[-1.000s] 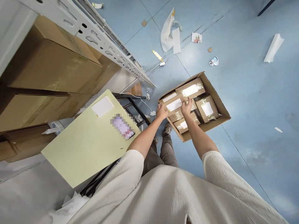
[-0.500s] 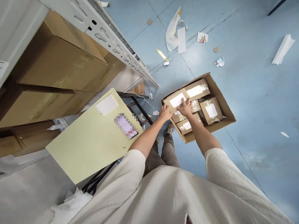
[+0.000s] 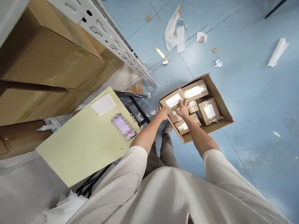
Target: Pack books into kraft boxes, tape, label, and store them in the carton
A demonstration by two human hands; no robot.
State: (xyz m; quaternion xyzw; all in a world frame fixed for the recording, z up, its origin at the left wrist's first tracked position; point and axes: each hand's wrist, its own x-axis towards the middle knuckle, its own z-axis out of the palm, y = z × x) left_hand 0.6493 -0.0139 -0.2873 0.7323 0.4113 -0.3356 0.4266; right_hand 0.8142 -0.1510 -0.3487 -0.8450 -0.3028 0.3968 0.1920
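A large open carton (image 3: 219, 101) stands on the floor in front of me, with several taped, white-labelled cardboard boxes inside. In its left corner lies a small box (image 3: 173, 100), label facing up. My right hand (image 3: 183, 109) rests on that box's near right edge with its fingers apart. My left hand (image 3: 162, 113) is at the carton's left edge, beside the same box, its fingers spread. Whether the left fingertips touch the box or only the carton's edge, I cannot tell. Other packed boxes include one at the right (image 3: 209, 111) and a long one at the back (image 3: 195, 91).
To the left stands a pale yellow table (image 3: 79, 146) holding a blurred phone (image 3: 123, 126) and a white label stack (image 3: 103, 104). A metal rack (image 3: 114, 40) with big cartons (image 3: 53, 62) is beyond it. Paper scraps (image 3: 180, 39) litter the blue floor.
My left hand's fingers have spread and come away slightly from the small box's side. My right hand stays at its near right edge. The view has shifted a little.
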